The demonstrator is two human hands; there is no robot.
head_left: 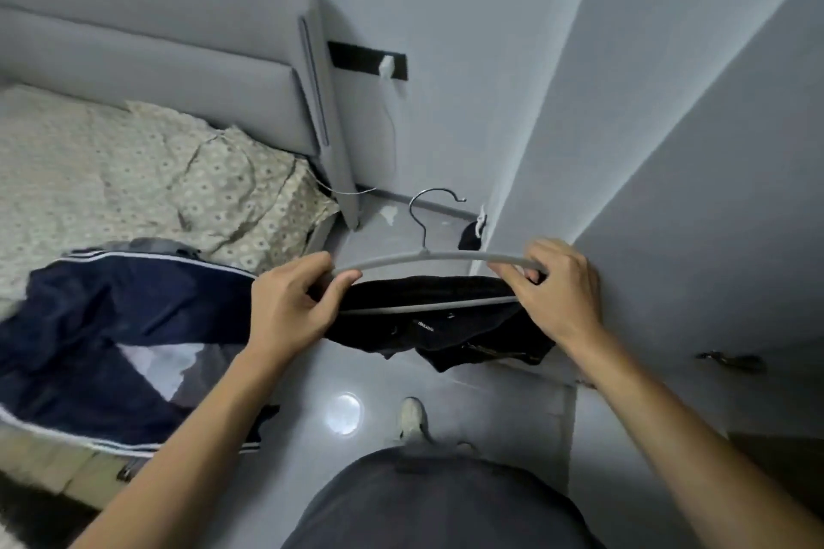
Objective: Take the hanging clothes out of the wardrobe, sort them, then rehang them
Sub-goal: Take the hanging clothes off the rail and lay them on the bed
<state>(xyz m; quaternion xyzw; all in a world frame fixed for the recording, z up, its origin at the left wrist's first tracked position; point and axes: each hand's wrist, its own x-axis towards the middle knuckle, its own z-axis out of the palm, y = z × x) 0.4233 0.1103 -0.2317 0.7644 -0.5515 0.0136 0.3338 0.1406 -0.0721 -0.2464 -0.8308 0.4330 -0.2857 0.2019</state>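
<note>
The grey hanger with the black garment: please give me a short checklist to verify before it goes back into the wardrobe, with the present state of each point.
1. Both hands hold the grey plastic hanger: ok, left hand at one end, right hand at the other.
2. Black garment draped over the lower bar: ok.
3. Garment hangs evenly: not ok, it is bunched and sags lower on the right.
4. Metal hook free: ok.
5. Wardrobe rail within reach: cannot tell, not visible.
6. Navy jacket with white stripes on the bed, apart from the hanger: ok.

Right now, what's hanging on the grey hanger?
A black garment drapes over the lower bar of the grey hanger, held by left hand and right hand. Its folds hide what kind.
</note>
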